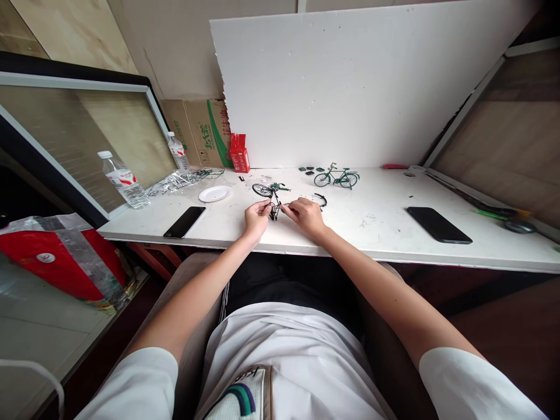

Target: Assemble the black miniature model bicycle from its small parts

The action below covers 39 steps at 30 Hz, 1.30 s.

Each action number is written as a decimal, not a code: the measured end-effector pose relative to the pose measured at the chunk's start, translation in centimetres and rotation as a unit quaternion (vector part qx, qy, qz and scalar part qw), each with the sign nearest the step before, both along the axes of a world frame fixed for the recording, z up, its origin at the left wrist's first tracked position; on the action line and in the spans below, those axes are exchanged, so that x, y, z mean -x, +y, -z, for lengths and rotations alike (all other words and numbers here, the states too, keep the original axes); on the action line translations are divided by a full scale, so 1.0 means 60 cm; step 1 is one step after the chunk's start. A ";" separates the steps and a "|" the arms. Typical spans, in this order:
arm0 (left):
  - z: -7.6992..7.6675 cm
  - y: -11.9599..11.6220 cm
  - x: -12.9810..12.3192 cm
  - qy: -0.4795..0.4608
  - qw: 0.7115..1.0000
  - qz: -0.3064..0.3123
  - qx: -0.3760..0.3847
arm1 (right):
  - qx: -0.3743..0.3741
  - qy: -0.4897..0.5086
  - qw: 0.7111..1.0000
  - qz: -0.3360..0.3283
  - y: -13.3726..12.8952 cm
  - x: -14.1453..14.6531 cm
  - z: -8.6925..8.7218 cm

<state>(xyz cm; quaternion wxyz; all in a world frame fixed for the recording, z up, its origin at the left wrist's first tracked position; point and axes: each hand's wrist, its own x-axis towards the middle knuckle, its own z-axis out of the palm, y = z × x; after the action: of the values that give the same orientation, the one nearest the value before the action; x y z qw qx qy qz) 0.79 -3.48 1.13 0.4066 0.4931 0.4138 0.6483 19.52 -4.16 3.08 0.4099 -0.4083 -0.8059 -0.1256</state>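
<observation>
Near the table's front edge, both my hands are closed around a small black model bicycle part [274, 211]. My left hand [257, 218] pinches it from the left with thumb and fingers. From the right, my right hand [305, 214] pinches at its other side, and the fingertips hide the exact spot. Just behind the hands lie a spoked model wheel [261, 189] and a green model frame piece [280, 187]. A curved black part [322, 200] rests beyond my right hand. Farther back stands a green model bicycle [336, 177], upright on its wheels.
A white plate [214, 193] and a black phone [185, 222] lie to the left; another phone [438, 224] lies right. Water bottles [125, 179], a red box [239, 153] and a cardboard box [199, 131] stand at back left. A white board [363, 81] closes off the rear.
</observation>
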 end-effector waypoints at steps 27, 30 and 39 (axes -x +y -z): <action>0.004 0.000 -0.001 0.030 0.999 -0.034 -0.017 | 0.068 -0.048 0.996 -0.020 -0.002 0.004 0.000; 0.007 0.001 0.000 0.037 0.999 -0.035 -0.019 | 0.059 -0.072 0.996 0.009 -0.003 0.005 0.000; 0.010 0.003 -0.001 0.047 0.998 -0.025 -0.022 | 0.074 -0.095 0.992 0.031 -0.008 0.007 -0.004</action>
<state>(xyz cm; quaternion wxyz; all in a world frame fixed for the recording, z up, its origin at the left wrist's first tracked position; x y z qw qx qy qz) 0.84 -3.33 0.54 0.3594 0.5209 0.4303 0.6438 19.07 -4.65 3.33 0.2959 -0.4482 -0.8355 -0.1163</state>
